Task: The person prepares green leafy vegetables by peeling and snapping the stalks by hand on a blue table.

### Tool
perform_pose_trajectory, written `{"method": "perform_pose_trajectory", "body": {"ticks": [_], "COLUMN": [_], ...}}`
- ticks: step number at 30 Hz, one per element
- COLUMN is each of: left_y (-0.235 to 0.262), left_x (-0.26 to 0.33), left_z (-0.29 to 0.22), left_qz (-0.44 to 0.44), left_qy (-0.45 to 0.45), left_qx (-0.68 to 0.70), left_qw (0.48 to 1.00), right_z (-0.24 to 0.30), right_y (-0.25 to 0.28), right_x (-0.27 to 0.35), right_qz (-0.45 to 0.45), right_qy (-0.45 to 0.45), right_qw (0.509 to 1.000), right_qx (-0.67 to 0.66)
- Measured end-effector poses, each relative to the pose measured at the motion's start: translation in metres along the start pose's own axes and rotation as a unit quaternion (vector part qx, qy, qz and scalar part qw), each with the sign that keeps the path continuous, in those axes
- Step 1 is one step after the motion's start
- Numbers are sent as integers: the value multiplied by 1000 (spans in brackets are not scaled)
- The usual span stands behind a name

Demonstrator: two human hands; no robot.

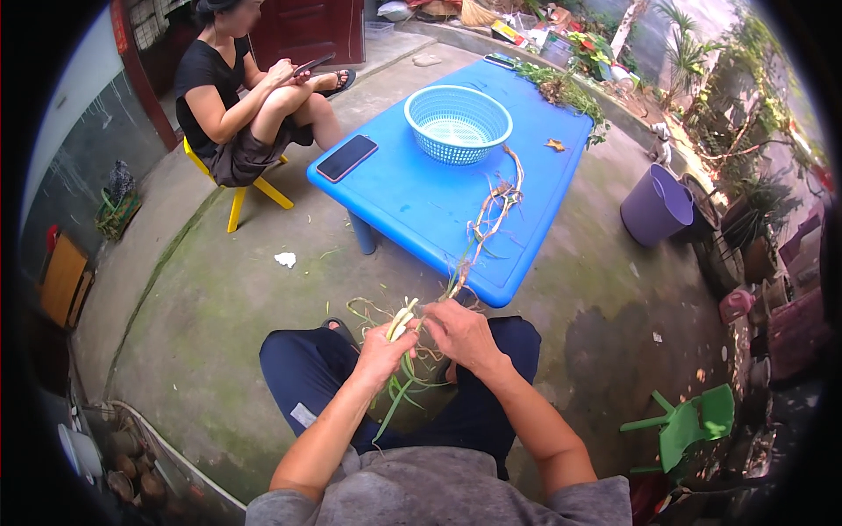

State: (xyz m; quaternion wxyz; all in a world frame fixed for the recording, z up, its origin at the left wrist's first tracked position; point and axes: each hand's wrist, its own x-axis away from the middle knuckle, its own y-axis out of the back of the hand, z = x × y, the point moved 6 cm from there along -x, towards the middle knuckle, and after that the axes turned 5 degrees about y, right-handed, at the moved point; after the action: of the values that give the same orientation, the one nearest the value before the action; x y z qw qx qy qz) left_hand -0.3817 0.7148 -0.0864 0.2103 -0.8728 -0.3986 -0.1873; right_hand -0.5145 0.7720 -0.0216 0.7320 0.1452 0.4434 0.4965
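My left hand (382,354) is closed around a small bunch of pale green-white stalks (403,317), which look like scallions. Their long green leaves (392,414) hang down between my knees. Beside it, my right hand (463,335) has its fingers bent and pressed together against thin stringy bits by the bunch; what they pinch is hidden. Just beyond my hands, a trail of brownish stems and roots (493,210) runs up the blue table (412,223). A light blue plastic basket (447,151) stands past it, with nothing visible inside.
A phone (347,159) lies at the table's left edge, and a heap of green leafy cuttings (561,88) at its far right. A seated person (219,105) holds a device at the left. A purple bucket (653,209) and green stool (697,425) stand to the right.
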Motion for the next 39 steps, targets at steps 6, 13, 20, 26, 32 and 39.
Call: {"method": "perform_pose_trajectory", "body": {"ticks": [6,13,20,26,32,39], "left_y": [-2,-5,0,15,12,5], "left_x": [0,11,28,36,28,24], "left_z": [-2,4,-5,-7,-6,-5], "left_qz": [-8,34,79,75,88,92], "left_qy": [-47,46,75,63,66,37], "left_qx": [-23,55,115,118,156,-1], "left_qw": [999,997,987,988,982,995], "right_z": [-8,-11,-65,-130,-81,-42], "right_y": [-13,-11,13,67,-7,-36], "right_x": [5,8,12,16,33,22], "right_qz": [46,18,-21,-169,25,37], "right_qy": [47,47,-15,-130,-305,-320], "right_qw": [998,998,999,965,905,796], "right_qx": [-21,-49,36,155,-296,-513]}}
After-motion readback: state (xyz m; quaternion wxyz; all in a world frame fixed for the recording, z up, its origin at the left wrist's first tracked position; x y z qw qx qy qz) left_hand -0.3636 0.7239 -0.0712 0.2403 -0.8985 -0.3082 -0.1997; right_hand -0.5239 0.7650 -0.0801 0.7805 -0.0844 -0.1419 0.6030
